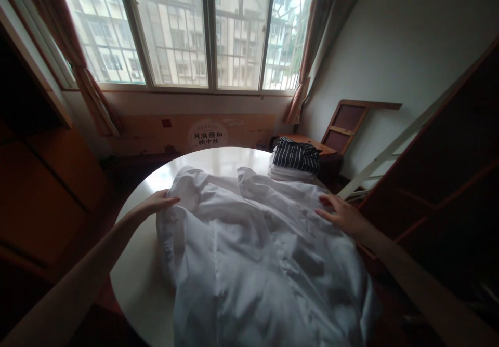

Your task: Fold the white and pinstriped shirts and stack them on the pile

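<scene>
White shirt [257, 253] lies spread on desk [136, 274]; left hand [156, 204] and right hand [343, 214] press flat, unclenched; smoothing outward evenly seems best.

The white shirt [257, 253] is thin, creased cloth, lying matt on a smooth, glossy pale counter [136, 274] beside dark polished wood furniture [50, 191].

Both hands [156, 204] [345, 216] flat on white shirt [257, 248]

striped folded clothes [295, 155] on round table [136, 269], curtained window [183, 30], wooden chair [346, 123]
</scene>
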Available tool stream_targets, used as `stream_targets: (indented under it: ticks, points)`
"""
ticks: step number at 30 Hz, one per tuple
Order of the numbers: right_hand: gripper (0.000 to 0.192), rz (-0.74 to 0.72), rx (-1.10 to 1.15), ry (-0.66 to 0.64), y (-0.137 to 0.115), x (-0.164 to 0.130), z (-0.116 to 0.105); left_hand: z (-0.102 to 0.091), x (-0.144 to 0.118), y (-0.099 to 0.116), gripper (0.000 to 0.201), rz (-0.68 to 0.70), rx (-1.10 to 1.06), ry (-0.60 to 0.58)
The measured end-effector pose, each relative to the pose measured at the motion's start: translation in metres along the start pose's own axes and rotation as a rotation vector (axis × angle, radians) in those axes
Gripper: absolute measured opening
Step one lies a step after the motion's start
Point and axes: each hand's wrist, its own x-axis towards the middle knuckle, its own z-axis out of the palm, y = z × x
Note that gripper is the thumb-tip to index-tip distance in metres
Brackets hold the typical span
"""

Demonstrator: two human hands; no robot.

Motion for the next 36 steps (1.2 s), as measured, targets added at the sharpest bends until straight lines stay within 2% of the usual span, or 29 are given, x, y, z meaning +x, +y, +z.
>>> stream_targets:
  ticks: [3,6,9,11,12,13,14,16,18,21,23,26,28,30,31,33,36]
  points:
    - [0.036,-0.243,-0.058,0.026,-0.048,0.011,0.017,0.006,0.002,0.020,0.039,0.036,-0.033,0.035]
    - [0.016,-0.273,-0.184,0.012,-0.092,0.019,0.032,0.013,0.006,0.049,0.044,0.182,0.006,0.096]
    - [0.015,-0.313,-0.049,-0.049,-0.124,0.033,0.047,0.037,0.004,0.079,0.049,0.326,0.033,0.107]
    - [0.028,-0.221,0.202,-0.120,-0.140,0.046,0.055,0.065,-0.003,0.094,0.053,0.384,0.019,0.039]
    - [0.035,-0.163,0.360,-0.189,-0.148,0.053,0.059,0.082,-0.009,0.098,0.054,0.428,0.012,-0.045]
    - [0.041,-0.113,0.494,-0.265,-0.154,0.060,0.063,0.099,-0.015,0.100,0.055,0.482,0.024,-0.176]
    - [0.044,-0.080,0.567,-0.321,-0.161,0.067,0.066,0.115,-0.021,0.101,0.056,0.529,0.053,-0.284]
    - [0.048,-0.067,0.530,-0.360,-0.172,0.076,0.074,0.140,-0.035,0.097,0.060,0.585,0.180,-0.415]
    - [0.046,-0.115,0.340,-0.350,-0.178,0.081,0.083,0.152,-0.050,0.089,0.059,0.677,0.267,-0.463]
    - [0.021,-0.144,0.069,-0.295,-0.172,0.086,0.093,0.145,-0.067,0.075,0.052,0.773,0.264,-0.361]
    - [0.022,-0.100,-0.059,-0.179,-0.159,0.088,0.099,0.127,-0.070,0.061,0.041,0.745,0.217,-0.222]
    - [0.023,-0.133,-0.185,0.004,-0.135,0.087,0.108,0.095,-0.058,0.032,0.033,0.581,0.227,0.077]
    - [0.026,-0.151,-0.216,0.011,-0.123,0.084,0.117,0.078,-0.044,0.010,0.037,0.412,0.340,0.223]
    - [0.029,-0.137,-0.213,-0.032,-0.117,0.081,0.125,0.071,-0.030,-0.007,0.044,0.289,0.421,0.148]
    - [0.030,-0.125,-0.206,-0.057,-0.116,0.080,0.129,0.072,-0.025,-0.011,0.043,0.281,0.445,0.107]
    - [0.030,-0.106,-0.182,-0.104,-0.116,0.079,0.134,0.081,-0.019,-0.013,0.037,0.290,0.436,0.060]
    - [0.029,-0.094,-0.140,-0.145,-0.117,0.081,0.135,0.106,-0.019,-0.001,0.020,0.301,0.297,-0.011]
